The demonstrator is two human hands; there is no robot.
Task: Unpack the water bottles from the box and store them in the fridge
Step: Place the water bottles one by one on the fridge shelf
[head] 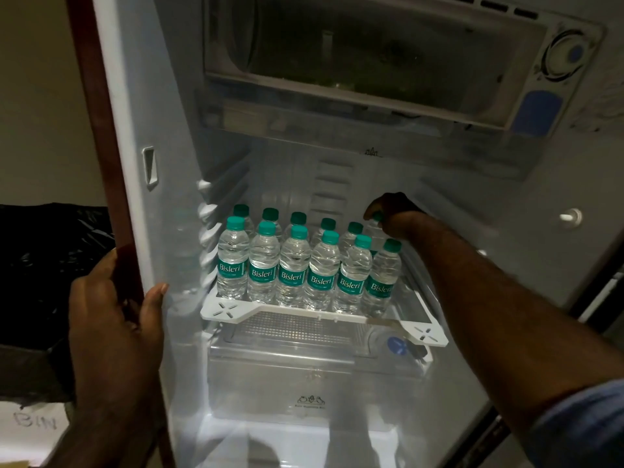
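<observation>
Clear plastic water bottles (pixel 305 265) with green caps and green Bisleri labels stand upright on the fridge shelf (pixel 236 307), packed touching in two rows. Front row: six bottles, labels facing me. Back row: five caps visible behind them, plus one more at the far right end under my right hand (pixel 391 214).

My right hand reaches deep into the fridge (pixel 175 197), fingers curled over the cap and neck of that back-right bottle (pixel 373 226), gripping it from above. Its body is mostly hidden behind the front row, so I cannot tell whether its base is on the shelf. Blue sleeve (pixel 587 423) pushed up near my elbow.

My left hand (pixel 114 315) grips the left front edge of the fridge cabinet, thumb on the white inner wall, fingers wrapped around the dark red outer side.

Shelf is white-framed with a clear panel. Below it, a transparent crisper drawer (pixel 304 380) under a gridded cover; contents unclear through the plastic. Above, the freezer compartment (pixel 371 52) is dark inside; a round dial (pixel 564 55) sits at its right.

Outside, to the left: a black plastic bag (pixel 50 258), and below it a white surface with "BIN" handwritten on it.
</observation>
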